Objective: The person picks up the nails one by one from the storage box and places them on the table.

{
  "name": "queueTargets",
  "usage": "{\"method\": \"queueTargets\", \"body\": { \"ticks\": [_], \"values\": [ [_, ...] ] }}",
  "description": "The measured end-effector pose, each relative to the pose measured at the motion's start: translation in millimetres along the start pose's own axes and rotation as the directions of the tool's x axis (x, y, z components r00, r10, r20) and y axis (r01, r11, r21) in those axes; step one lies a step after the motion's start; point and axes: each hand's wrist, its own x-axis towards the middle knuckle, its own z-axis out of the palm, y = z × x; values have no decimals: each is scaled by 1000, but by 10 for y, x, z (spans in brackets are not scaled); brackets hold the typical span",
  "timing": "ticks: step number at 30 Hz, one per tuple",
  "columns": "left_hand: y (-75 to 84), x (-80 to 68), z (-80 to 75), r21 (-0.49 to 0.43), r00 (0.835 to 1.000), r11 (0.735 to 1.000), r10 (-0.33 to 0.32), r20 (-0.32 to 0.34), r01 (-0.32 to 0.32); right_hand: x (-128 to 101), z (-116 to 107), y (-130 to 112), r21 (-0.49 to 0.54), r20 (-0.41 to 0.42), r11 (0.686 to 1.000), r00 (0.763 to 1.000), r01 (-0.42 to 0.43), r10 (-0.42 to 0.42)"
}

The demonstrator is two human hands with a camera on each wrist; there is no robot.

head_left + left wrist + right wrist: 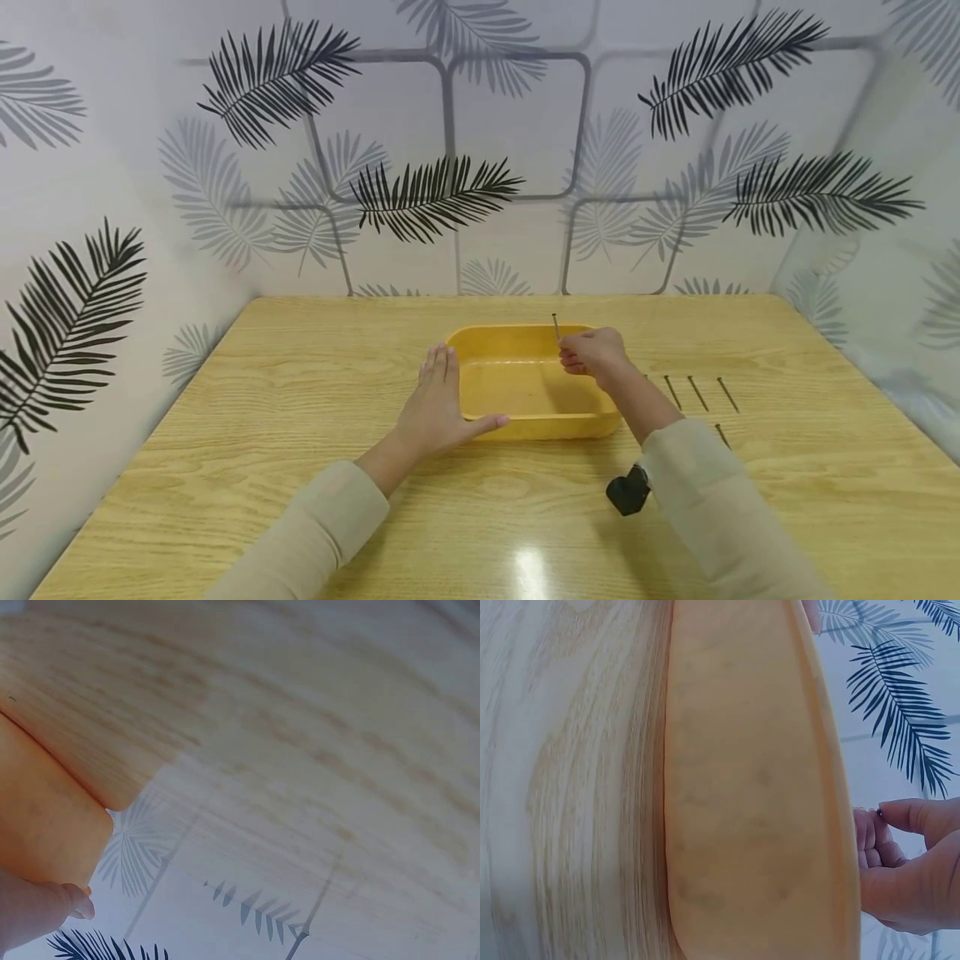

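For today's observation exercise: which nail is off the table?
The nail pinched upright in the right hand over the yellow tray; the others lie flat.

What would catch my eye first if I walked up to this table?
Probably the yellow tray in the middle of the wooden table, with the right hand pinching a dark nail upright over its far right corner. The left hand lies flat against the tray's left side. More nails lie in a row on the table to the right.
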Motion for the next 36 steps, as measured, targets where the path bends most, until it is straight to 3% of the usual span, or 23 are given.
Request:
{"method": "queueTargets", "body": {
  "ticks": [16, 32, 36],
  "values": [
    [4, -16, -5, -1, 1000, 1000, 5, 1, -5, -74, -254, -9, 41, 28, 999, 999, 17, -18],
    [-1, -14, -2, 6, 1000, 1000, 5, 3, -5, -112, -503, 38, -58, -9, 998, 999, 35, -36],
    [-3, -13, -1, 8, 1000, 1000, 10, 2, -10, -122, -590, 75, -61, 13, 997, 999, 47, -46]
  ]
}}
